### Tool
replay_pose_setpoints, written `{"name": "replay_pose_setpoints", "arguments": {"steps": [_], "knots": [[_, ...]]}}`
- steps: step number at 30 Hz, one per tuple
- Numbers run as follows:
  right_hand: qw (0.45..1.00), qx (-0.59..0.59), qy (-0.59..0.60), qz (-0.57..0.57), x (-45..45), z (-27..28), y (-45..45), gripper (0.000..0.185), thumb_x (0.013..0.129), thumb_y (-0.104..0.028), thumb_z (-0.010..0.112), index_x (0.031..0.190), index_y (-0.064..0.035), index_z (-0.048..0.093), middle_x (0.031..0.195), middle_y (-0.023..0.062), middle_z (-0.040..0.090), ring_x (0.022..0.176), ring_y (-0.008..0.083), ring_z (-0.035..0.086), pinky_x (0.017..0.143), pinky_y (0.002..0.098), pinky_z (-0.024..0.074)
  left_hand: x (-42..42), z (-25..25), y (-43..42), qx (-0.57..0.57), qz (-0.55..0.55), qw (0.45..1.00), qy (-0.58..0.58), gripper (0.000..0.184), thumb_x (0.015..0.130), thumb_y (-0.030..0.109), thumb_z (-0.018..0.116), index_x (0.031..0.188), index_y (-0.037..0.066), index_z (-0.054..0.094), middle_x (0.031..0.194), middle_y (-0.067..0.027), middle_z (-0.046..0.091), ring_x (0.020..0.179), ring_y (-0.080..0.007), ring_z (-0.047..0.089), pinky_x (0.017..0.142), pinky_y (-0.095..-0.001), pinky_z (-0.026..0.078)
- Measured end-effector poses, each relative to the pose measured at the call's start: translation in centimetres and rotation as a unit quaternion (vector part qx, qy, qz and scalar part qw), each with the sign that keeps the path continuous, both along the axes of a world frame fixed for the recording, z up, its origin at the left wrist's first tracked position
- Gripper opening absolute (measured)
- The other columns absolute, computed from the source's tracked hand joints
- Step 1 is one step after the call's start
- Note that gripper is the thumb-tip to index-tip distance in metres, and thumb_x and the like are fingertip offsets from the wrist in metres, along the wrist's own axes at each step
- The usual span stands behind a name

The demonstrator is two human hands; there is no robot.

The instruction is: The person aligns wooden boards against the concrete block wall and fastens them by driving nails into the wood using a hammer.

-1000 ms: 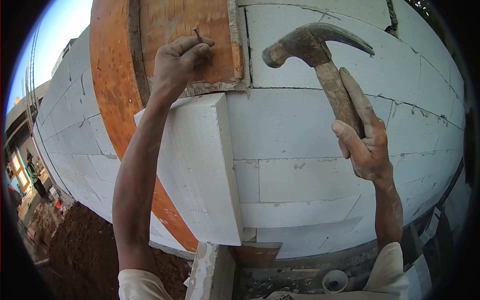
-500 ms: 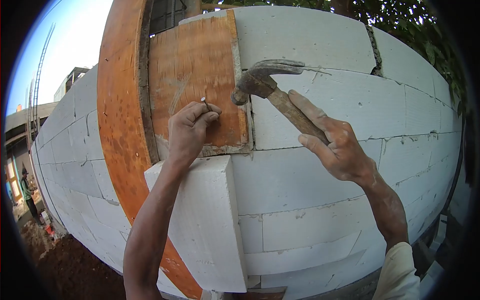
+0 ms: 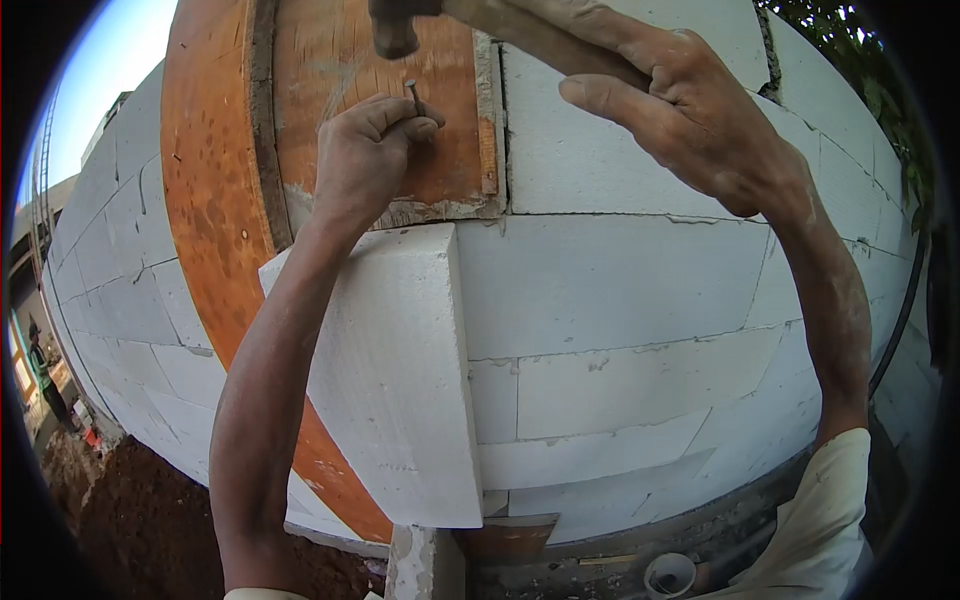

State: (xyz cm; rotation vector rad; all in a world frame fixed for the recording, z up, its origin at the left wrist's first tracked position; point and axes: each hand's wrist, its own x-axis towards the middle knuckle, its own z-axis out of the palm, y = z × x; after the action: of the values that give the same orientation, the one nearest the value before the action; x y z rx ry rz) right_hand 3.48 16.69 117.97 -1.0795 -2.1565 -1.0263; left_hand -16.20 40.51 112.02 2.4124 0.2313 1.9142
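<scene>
Between the thumb and fingers of my left hand (image 3: 372, 150), a nail (image 3: 413, 95) is pinched, its head pointing up and its tip toward an orange-brown plywood panel (image 3: 455, 80). My right hand (image 3: 690, 110) is wrapped round the wooden handle of a claw hammer (image 3: 560, 42). The hammer's striking face is above and slightly left of the nail, apart from it. The top of the hammer head is cut off by the frame edge. Below my left hand a white block (image 3: 400, 370) stands out from the wall, under my left forearm.
A tall plywood strip (image 3: 205, 150) runs down the corner, with nails in it. White block wall (image 3: 620, 280) spreads to both sides. Lower right is a round pale container (image 3: 670, 574). A person (image 3: 45, 375) stands far left beside dug soil (image 3: 150, 520).
The hammer has risen and swung left, from right of the nail to above it. My view has tilted down, so the wall sits higher. My left hand still pinches the nail.
</scene>
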Motion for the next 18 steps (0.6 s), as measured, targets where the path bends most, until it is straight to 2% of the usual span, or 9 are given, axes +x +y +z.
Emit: {"name": "replay_pose_setpoints", "arguments": {"steps": [3,4,6,8,10,11,14,16,18], "knots": [[0.995,-0.077,-0.057,-0.030,0.1,0.2,-0.6,0.068,0.106,-0.016,0.061,0.166,-0.0030,0.035,0.167,0.0195,0.045,0.144,0.0335,0.055,0.121,0.0450,0.0454,0.2,-0.1,0.1,0.012,0.007,1.000,-0.007,0.015,0.097,0.006,0.072,0.106,0.004,0.084,0.102,-0.0080,0.081,0.091,-0.0158,0.075,0.084,-0.0325,0.060],[0.999,-0.003,-0.018,-0.040,-1.7,-0.6,-1.7,0.068,0.105,-0.017,0.062,0.167,-0.0036,0.035,0.152,0.0205,0.057,0.124,0.0303,0.065,0.109,0.0422,0.0539,0.2,-0.1,0.2,0.008,0.004,1.000,-0.005,0.015,0.097,0.006,0.072,0.106,0.004,0.084,0.102,-0.0080,0.081,0.091,-0.0158,0.075,0.084,-0.0325,0.060],[0.997,0.014,0.065,0.030,-3.0,-0.1,-2.9,0.069,0.105,-0.017,0.063,0.166,-0.0023,0.034,0.118,0.0120,0.061,0.087,0.0173,0.059,0.077,0.0328,0.0531,0.1,0.1,0.4,0.016,0.030,0.999,0.008,0.015,0.101,0.008,0.072,0.110,0.002,0.083,0.106,-0.0051,0.079,0.094,-0.0115,0.074,0.087,-0.0287,0.060],[0.980,0.010,0.146,0.137,-3.7,0.7,-3.1,0.070,0.106,-0.018,0.064,0.166,-0.0009,0.034,0.083,0.0035,0.066,0.050,0.0044,0.053,0.045,0.0233,0.0524,0.2,0.2,0.2,0.000,0.028,1.000,0.009,0.016,0.101,0.009,0.072,0.110,0.003,0.083,0.106,-0.0056,0.080,0.095,-0.0119,0.074,0.088,-0.0292,0.060],[0.969,-0.032,0.165,0.180,-3.8,0.8,-3.1,0.069,0.106,-0.018,0.062,0.167,-0.0014,0.033,0.094,0.0084,0.071,0.053,0.0054,0.056,0.046,0.0240,0.0540,0.1,0.3,-0.2,-0.016,0.029,0.999,0.011,0.017,0.100,0.010,0.072,0.111,0.003,0.083,0.106,-0.0060,0.081,0.096,-0.0123,0.075,0.089,-0.0297,0.060],[0.981,-0.044,0.172,0.075,-3.3,0.5,-2.3,0.070,0.106,-0.018,0.062,0.167,-0.0018,0.032,0.108,0.0133,0.070,0.055,0.0064,0.058,0.046,0.0241,0.0539,0.0,0.4,-0.5,-0.023,0.039,0.999,0.013,0.017,0.100,0.011,0.072,0.112,0.004,0.083,0.106,-0.0066,0.081,0.097,-0.0125,0.075,0.091,-0.0304,0.060],[0.983,-0.113,0.083,-0.119,-2.1,0.5,-1.6,0.072,0.106,-0.019,0.061,0.168,-0.0027,0.029,0.133,0.0219,0.064,0.061,0.0088,0.062,0.047,0.0243,0.0545,0.0,0.4,-0.2,-0.036,0.060,0.997,0.029,0.019,0.101,0.014,0.073,0.114,0.005,0.083,0.105,-0.0073,0.082,0.098,-0.0125,0.075,0.093,-0.0312,0.060],[0.986,-0.098,0.086,-0.104,-2.9,0.9,-2.8,0.072,0.106,-0.019,0.062,0.168,-0.0029,0.030,0.119,0.0194,0.070,0.058,0.0086,0.062,0.046,0.0242,0.0543,0.1,0.6,-0.3,-0.034,0.070,0.996,0.038,0.020,0.101,0.015,0.073,0.115,0.006,0.083,0.104,-0.0075,0.083,0.098,-0.0124,0.075,0.093,-0.0314,0.060],[0.988,-0.032,0.150,-0.024,-3.8,1.0,-3.6,0.070,0.106,-0.019,0.062,0.167,-0.0028,0.032,0.092,0.0096,0.064,0.049,0.0078,0.056,0.040,0.0234,0.0512,0.1,0.8,-0.7,-0.051,0.081,0.995,0.037,0.021,0.101,0.016,0.073,0.116,0.006,0.083,0.103,-0.0079,0.083,0.097,-0.0127,0.075,0.093,-0.0310,0.060]]}}
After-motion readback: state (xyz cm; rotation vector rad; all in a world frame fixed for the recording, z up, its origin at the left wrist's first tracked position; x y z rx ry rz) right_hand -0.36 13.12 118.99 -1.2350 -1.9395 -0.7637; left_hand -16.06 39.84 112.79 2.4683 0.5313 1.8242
